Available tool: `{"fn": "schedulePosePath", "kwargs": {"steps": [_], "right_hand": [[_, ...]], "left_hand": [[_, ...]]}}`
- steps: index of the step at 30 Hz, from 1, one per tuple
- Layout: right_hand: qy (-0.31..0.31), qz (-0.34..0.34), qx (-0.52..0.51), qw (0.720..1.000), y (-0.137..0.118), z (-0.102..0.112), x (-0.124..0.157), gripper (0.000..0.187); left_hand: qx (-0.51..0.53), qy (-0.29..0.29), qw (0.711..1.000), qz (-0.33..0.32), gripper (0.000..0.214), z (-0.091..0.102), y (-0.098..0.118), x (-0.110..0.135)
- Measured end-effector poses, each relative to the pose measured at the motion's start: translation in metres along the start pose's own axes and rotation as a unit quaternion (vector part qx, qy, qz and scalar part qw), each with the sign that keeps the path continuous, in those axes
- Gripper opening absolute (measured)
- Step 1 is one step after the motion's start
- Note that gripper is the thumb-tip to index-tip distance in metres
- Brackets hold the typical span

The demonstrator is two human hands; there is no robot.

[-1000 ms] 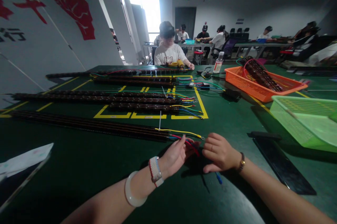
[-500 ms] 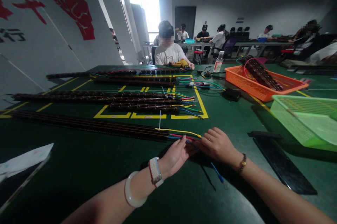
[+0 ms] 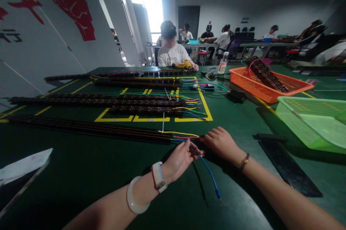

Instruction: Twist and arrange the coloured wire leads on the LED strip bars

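Note:
A long dark cable bundle (image 3: 89, 128) lies across the green table, with a yellow wire (image 3: 180, 133), a red wire (image 3: 186, 137) and a blue wire (image 3: 209, 172) coming out of its right end. My left hand (image 3: 180, 158) is closed on the blue wire, its thumb on top. Past my fingers the wire curves down toward me and ends in a blue-sleeved metal terminal. My right hand (image 3: 221, 147) is closed, back upward, where the red and yellow wires run under its fingers. Their far ends are hidden beneath it. An upright white cable tie (image 3: 163, 123) sticks up near the bundle's end.
More wire bundles (image 3: 146, 102) lie behind, over yellow tape outlines. An orange basket (image 3: 254, 85) and a green basket (image 3: 300, 123) stand at right, near a black flat object (image 3: 289, 168). A person (image 3: 173, 53) sits opposite, holding a yellow tool (image 3: 185, 65).
The blue wire now hangs in a longer free curve from my left hand. My right hand has shifted slightly up and left, off the blue wire and along the red and yellow wires.

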State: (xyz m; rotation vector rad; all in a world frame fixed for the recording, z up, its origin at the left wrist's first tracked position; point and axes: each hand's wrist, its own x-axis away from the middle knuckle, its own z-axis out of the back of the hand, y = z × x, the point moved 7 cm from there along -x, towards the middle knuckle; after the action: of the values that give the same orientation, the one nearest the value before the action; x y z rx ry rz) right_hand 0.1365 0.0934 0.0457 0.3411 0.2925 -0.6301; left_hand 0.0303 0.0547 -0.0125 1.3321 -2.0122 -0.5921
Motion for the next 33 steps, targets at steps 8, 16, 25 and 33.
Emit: {"fn": "schedulePosePath", "kwargs": {"steps": [8,16,25,33], "right_hand": [[-0.081,-0.056,-0.065,0.993,0.005,-0.017,0.004,0.034],[-0.208,-0.119,-0.257,0.936,0.019,-0.030,0.011,0.041],[-0.375,-0.173,-0.561,0.718,0.017,-0.029,0.032,0.059],[-0.463,-0.137,-0.626,0.612,-0.028,-0.032,0.040,0.047]], "left_hand": [[-0.003,-0.007,1.000,-0.004,0.024,-0.001,0.002,0.000],[0.005,-0.001,1.000,0.012,0.025,0.000,0.000,0.000],[0.007,0.003,1.000,0.014,0.024,0.000,-0.001,-0.001],[0.011,0.002,1.000,0.019,0.023,-0.001,-0.001,-0.002]]}}
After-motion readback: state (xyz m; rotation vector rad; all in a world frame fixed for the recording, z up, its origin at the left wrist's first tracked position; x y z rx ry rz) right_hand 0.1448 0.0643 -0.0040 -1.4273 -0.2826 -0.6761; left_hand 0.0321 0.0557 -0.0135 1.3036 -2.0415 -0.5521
